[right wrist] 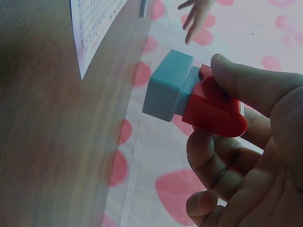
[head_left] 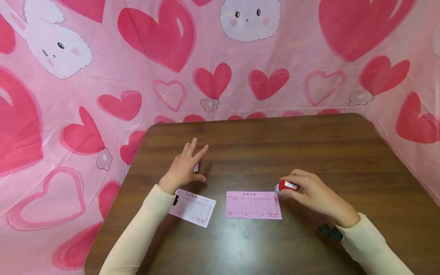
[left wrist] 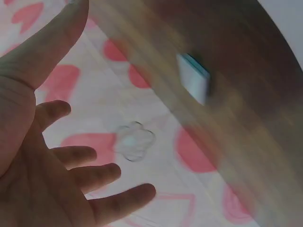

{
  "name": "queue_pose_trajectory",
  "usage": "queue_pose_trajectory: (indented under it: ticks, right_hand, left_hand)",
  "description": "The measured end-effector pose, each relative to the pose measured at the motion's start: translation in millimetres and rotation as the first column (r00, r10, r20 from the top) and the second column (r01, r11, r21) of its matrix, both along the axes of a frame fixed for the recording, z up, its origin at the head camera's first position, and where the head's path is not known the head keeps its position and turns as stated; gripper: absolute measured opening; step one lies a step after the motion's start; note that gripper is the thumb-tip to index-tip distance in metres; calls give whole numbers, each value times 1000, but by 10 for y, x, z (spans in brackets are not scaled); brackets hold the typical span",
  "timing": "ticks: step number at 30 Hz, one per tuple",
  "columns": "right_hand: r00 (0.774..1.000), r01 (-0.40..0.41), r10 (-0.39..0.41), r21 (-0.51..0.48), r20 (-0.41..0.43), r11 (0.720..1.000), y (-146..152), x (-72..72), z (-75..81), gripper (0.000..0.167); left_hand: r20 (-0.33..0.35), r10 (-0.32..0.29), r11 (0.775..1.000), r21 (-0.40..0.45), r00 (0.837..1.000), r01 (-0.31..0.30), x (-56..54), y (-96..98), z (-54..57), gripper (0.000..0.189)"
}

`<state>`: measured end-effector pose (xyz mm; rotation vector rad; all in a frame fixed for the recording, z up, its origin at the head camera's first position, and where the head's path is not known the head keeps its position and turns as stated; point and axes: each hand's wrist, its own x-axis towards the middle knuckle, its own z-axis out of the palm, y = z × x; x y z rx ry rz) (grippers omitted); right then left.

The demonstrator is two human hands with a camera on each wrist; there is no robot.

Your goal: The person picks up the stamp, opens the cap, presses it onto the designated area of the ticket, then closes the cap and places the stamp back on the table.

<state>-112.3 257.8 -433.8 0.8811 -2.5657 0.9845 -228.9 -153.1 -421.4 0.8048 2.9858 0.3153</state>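
My right hand (head_left: 314,191) grips a red stamp (right wrist: 215,109) with a grey-blue base, thumb on one side and fingers on the other. It is held just above the right end of a pink form slip (head_left: 253,206), which has a printed grid and a red boxed mark at its lower right. My left hand (head_left: 183,166) is raised over the table with its fingers spread and holds nothing. Below its wrist lies a paler form slip (head_left: 194,209), tilted, also with a red boxed mark. A small pale block with a teal edge (left wrist: 194,80), blurred, is partly hidden behind the left hand in the head view.
The brown wooden table (head_left: 261,152) has rounded corners. A pink cloth (head_left: 240,53) with hearts and rabbit faces hangs behind it and along its sides. A black strap piece (head_left: 330,232) is at the right wrist.
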Motion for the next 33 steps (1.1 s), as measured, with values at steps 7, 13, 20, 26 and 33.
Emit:
queue_pose_trajectory:
  ticks: [7, 13, 20, 26, 33]
  right_hand:
    - [1000, 15, -15, 4, 25, 1000, 35, -9, -4, 32]
    - [999, 25, -25, 8, 38, 1000, 68, -21, -11, 33]
    - [998, 37, -38, 12, 59, 999, 95, -31, 11, 33]
    - [995, 51, -52, 19, 88, 999, 116, -23, 25, 34]
    - [995, 57, -58, 24, 77, 998, 141, -22, 19, 33]
  left_hand:
    - [138, 83, 996, -23, 987, -81, -182, -116, -57, 109]
    - [255, 87, 996, -24, 963, -83, -297, -135, -113, 103]
    - [286, 19, 994, -110, 958, 13, -363, -108, -173, 83]
    - [245, -3, 989, -140, 970, 38, -350, -59, -156, 64]
    - [209, 25, 992, -130, 978, 3, -323, -7, -181, 52]
